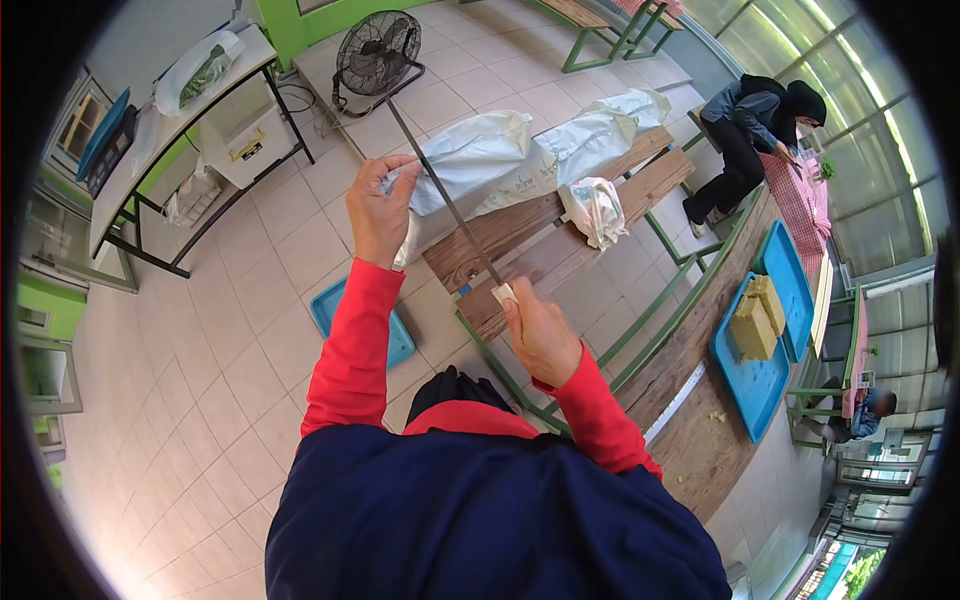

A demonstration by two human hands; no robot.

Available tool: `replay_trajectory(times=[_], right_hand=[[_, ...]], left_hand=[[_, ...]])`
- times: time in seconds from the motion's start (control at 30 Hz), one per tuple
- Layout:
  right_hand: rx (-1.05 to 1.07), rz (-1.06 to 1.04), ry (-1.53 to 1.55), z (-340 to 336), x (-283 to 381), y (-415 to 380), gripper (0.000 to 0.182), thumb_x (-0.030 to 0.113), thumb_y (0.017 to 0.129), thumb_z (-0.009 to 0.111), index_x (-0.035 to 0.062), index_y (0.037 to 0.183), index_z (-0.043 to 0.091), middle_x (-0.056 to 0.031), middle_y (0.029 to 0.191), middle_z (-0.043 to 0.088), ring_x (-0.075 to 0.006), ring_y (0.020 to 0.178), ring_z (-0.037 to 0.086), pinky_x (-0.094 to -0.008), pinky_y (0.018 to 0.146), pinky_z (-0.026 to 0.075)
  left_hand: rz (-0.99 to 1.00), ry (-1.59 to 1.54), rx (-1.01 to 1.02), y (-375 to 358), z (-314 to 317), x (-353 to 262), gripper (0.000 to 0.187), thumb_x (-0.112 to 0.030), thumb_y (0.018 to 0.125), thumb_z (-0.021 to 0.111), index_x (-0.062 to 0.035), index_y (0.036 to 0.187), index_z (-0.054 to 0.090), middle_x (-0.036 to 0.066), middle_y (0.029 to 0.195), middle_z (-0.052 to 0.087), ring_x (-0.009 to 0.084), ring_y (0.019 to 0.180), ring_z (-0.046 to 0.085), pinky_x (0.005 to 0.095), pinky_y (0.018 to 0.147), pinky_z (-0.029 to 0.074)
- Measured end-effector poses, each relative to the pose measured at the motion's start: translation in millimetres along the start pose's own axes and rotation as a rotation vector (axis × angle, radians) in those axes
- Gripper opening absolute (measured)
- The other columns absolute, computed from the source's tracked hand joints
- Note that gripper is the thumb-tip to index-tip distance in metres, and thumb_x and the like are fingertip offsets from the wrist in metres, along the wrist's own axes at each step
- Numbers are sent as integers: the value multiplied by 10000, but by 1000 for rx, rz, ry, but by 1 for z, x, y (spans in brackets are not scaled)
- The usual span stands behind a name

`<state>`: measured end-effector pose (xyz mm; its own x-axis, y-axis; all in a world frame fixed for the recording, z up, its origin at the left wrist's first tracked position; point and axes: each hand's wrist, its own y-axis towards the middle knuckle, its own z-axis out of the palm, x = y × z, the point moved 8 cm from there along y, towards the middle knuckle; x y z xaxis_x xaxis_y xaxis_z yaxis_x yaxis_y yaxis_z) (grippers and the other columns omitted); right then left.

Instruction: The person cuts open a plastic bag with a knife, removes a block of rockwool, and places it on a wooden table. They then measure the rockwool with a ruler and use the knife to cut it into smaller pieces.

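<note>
My right hand (pixel 543 335) is closed around the pale handle (pixel 503 293) of a long, thin, dark blade (pixel 455 213). The blade slants up and to the left, its far end near the fan. Partway along it, the thumb and fingers of my left hand (pixel 383 210) are pinched together at the blade's edge. Behind the blade, a large white plastic wrapping (pixel 470 160) covers something long on a wooden bench (pixel 520 235). A crumpled white plastic bag (pixel 597 212) sits on the same bench, to the right.
A blue tray (pixel 738 395) with yellowish blocks (pixel 757 320) stands on the wooden table (pixel 690 460) at right, by a ruler (pixel 675 403). Another blue tray (pixel 400 340) lies on the floor. A black fan (pixel 378 55) stands ahead. A person (pixel 750 140) sits at far right.
</note>
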<state>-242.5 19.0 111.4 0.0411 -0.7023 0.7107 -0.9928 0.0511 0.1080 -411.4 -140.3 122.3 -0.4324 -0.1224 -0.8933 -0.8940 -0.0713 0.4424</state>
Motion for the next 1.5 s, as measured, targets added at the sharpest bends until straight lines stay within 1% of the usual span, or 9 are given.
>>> replay_trajectory(times=[0.23,0.43,0.63,0.83,1.07,1.17,1.23,1.33,1.5], right_hand=[[211,92,66,-10,5,6,143,145,906,416,20,888,349,-283,632,505,-484,648,484,-541,550,332],[15,-113,83,9,15,61,104,130,908,405,33,892,371,-255,631,498,-479,640,467,-510,515,329],[158,45,94,3,11,20,151,137,902,419,4,886,350,-277,635,521,-479,637,499,-544,550,339],[-42,-36,-38,19,15,63,142,140,909,412,17,886,347,-261,615,510,-476,639,491,-543,536,330],[34,-4,-22,9,10,46,141,127,906,423,20,873,337,-266,617,505,-473,642,495,-536,528,333],[62,8,-10,0,12,51,127,134,901,445,21,901,389,-254,644,527,-457,648,510,-494,527,369],[-161,-168,63,-23,27,67,157,152,876,502,23,964,495,-225,670,553,-422,655,539,-439,546,408],[-199,-213,-75,-34,40,114,223,165,835,561,30,1013,569,-196,701,583,-384,664,565,-406,577,433],[-171,-240,-83,-20,49,146,189,187,781,609,56,916,621,-175,701,605,-355,682,589,-420,610,452]], left_hand=[[203,142,-15,-6,2,-20,34,-57,810,586,-25,800,585,64,702,497,170,597,473,270,562,385],[191,156,-31,-10,4,-19,22,-44,814,575,-24,806,572,62,718,502,169,626,484,264,592,393],[182,92,-71,-4,1,-13,23,-44,817,568,-24,806,571,60,734,518,166,666,503,260,624,401],[179,80,-53,-11,8,-16,25,-49,820,567,-28,808,573,54,742,521,152,683,506,252,638,403],[96,-66,-134,-9,-2,4,60,-92,837,572,-37,814,575,25,763,524,112,695,481,244,644,391],[63,-60,-53,-13,5,1,65,-104,838,574,-42,818,577,16,774,524,103,711,469,235,657,382],[76,-41,-15,-13,8,5,116,-167,869,573,-51,864,562,-24,771,526,57,721,453,201,662,377],[40,-95,40,-14,8,11,106,-160,863,586,-55,869,574,-40,768,521,36,692,439,182,623,363],[12,-135,55,-14,6,8,84,-134,831,616,-56,860,604,-22,757,521,60,696,454,200,631,369]])
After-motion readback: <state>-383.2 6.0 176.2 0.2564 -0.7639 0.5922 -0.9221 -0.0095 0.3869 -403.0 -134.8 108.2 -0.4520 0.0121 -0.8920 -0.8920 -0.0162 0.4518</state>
